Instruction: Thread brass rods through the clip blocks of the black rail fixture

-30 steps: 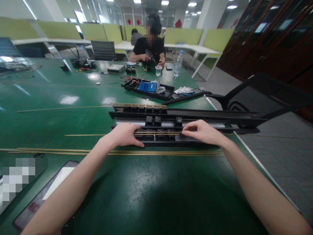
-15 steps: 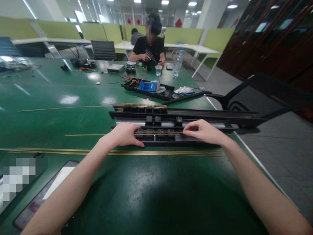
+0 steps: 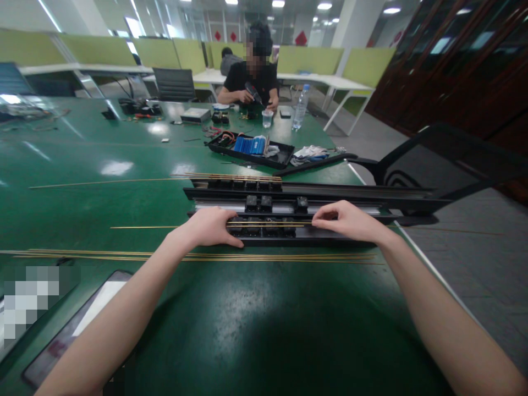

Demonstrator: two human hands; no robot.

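Observation:
My right hand (image 3: 344, 220) pinches a thin brass-coloured rod (image 3: 272, 222) between thumb and fingertips. That rod lies lengthwise above a black channel rail (image 3: 325, 235), and a thin length reaches past the table edge at right. My left hand (image 3: 210, 226) spans the left part of this rail, thumb on the near side and fingers on the far side. Between my hands, several black blocks (image 3: 264, 227) sit in the rail beneath the rods. A second rod (image 3: 142, 227) end sticks out left of my left wrist.
Behind lies another rail with black blocks (image 3: 302, 204), then one topped by rods (image 3: 235, 176). Several loose brass rods (image 3: 280, 257) lie in front. A black tray (image 3: 284, 158), gloves (image 3: 311, 154), a bottle (image 3: 301, 107) and a co-worker (image 3: 251, 82) holding a power tool are farther back.
My right hand has shifted slightly to the right, and the pinched rod has slid a little the same way. My left hand stays in place.

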